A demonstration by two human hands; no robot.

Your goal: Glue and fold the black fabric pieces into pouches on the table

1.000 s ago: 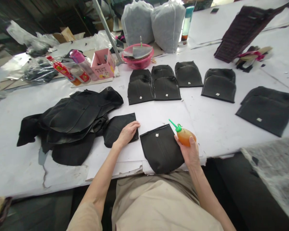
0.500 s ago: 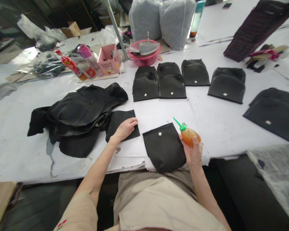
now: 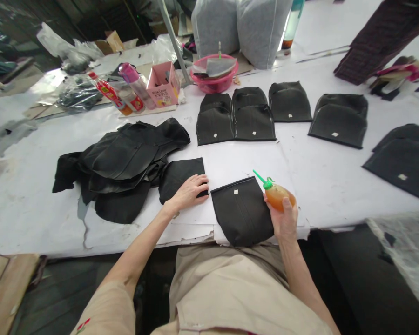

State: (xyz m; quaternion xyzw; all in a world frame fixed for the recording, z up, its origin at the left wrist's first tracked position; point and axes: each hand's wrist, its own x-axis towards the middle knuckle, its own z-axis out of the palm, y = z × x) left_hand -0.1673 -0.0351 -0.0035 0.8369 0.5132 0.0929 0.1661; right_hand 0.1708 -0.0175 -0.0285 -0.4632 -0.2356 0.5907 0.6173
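Note:
My left hand (image 3: 189, 191) lies with its fingers stretched out on a black leather-like piece (image 3: 180, 173), its fingertips by the piece's right edge. In my right hand (image 3: 283, 218) is a squeeze bottle (image 3: 280, 197) of amber liquid. Its green nozzle (image 3: 260, 177) points up and left. Between the hands, a black panel (image 3: 243, 211) with a small pale tag lies at the table's front edge, its rounded end towards me. To the left, a loose heap of black pieces (image 3: 118, 158) touches or overlaps the piece under my left hand.
Several black tagged panels (image 3: 254, 121) lie in a row across the back and right of the white table (image 3: 317, 186). Behind them stand a pink basin (image 3: 214, 83), a pink box (image 3: 163, 88), bottles (image 3: 106, 90) and grey stuffed bags (image 3: 261, 32). A metal pole (image 3: 174, 42) rises behind the box.
The view has shifted slightly. My left hand has slid a little towards me on the black piece, its fingers more spread. My right hand still holds the squeeze bottle, about as before.

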